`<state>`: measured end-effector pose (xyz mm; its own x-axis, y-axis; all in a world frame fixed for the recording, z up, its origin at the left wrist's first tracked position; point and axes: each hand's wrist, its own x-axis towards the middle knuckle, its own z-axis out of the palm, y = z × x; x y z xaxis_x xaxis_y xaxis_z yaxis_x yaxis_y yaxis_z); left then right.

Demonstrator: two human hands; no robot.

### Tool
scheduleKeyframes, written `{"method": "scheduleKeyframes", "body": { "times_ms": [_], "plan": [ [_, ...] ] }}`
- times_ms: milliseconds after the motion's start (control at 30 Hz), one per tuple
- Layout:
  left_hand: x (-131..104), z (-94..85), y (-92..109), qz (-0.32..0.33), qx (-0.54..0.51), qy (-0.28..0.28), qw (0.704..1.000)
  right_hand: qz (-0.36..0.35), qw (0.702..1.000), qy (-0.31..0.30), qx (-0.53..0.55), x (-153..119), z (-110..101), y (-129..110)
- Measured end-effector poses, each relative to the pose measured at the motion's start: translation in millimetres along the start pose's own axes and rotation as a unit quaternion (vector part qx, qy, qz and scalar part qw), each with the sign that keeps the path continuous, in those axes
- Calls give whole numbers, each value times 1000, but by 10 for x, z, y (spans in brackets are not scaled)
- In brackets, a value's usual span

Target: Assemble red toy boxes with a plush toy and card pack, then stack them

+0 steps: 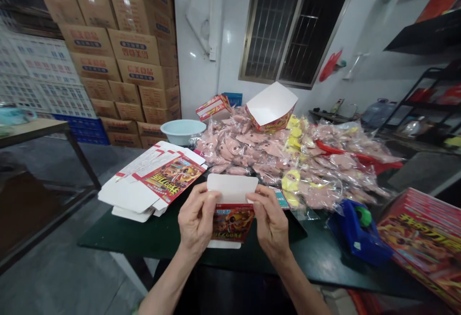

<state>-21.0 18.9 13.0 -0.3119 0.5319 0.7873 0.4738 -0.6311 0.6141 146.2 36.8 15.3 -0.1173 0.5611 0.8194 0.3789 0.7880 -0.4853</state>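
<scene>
Between my two hands is a red printed carton [233,224] with a white flap standing up at its top and a white edge showing below. My left hand [196,219] pinches the carton's left upper corner, thumb in front. At the right upper corner, my right hand [270,216] grips it the same way. Left of my hands lies a stack of flattened cartons [133,187], the top one showing its printed face. Just beyond the held carton spreads a heap of clear bags with pink, face-marked pieces [248,144], some of them yellow.
A blue tape dispenser [360,233] stands on the green table [162,236] at right, beside stacked printed cartons [425,238]. Behind the heap are an open carton [272,106] and a pale blue basin [183,132]. Brown boxes [137,70] are piled against the wall.
</scene>
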Motion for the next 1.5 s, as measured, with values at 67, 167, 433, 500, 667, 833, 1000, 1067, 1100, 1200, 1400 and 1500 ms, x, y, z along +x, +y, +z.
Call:
{"method": "scheduleKeyframes", "body": {
  "times_ms": [67, 167, 433, 500, 667, 833, 1000, 1067, 1100, 1200, 1400, 1500],
  "plan": [
    [-20, 21, 38, -49, -26, 9, 998, 39, 999, -14, 34, 17, -19, -37],
    [-24, 28, 77, -164, -151, 27, 975, 133, 979, -44, 150, 38, -69, -71],
    [121, 44, 118, -226, -276, -45, 933, 154, 976, -92, 128, 103, -142, 14],
    [84, 83, 86, -176, -239, -38, 954, 150, 979, -70, 115, 87, -143, 52],
    [-97, 94, 3, -144, -265, -71, 951, 156, 970, -86, 166, -11, -227, 94],
    [-46, -44, 74, -120, -267, -145, 945, 167, 968, -70, 175, 14, -267, 45],
    [174, -166, 234, -133, -128, -260, 948, 166, 968, -110, 154, 100, -286, 21],
    [217, -199, 265, -113, -95, -285, 947, 158, 968, -128, 148, 112, -306, 23],
    [228, -212, 273, -98, -84, -289, 948, 150, 970, -132, 139, 115, -316, 22],
    [250, -238, 284, -63, -72, -290, 952, 108, 980, -142, 91, 127, -344, 3],
    [281, -230, 271, 45, -27, -300, 953, 55, 990, -123, 44, 135, -362, -28],
    [233, -227, 230, 110, 12, -286, 952, 38, 993, -104, 46, 100, -342, -15]
  ]
}}
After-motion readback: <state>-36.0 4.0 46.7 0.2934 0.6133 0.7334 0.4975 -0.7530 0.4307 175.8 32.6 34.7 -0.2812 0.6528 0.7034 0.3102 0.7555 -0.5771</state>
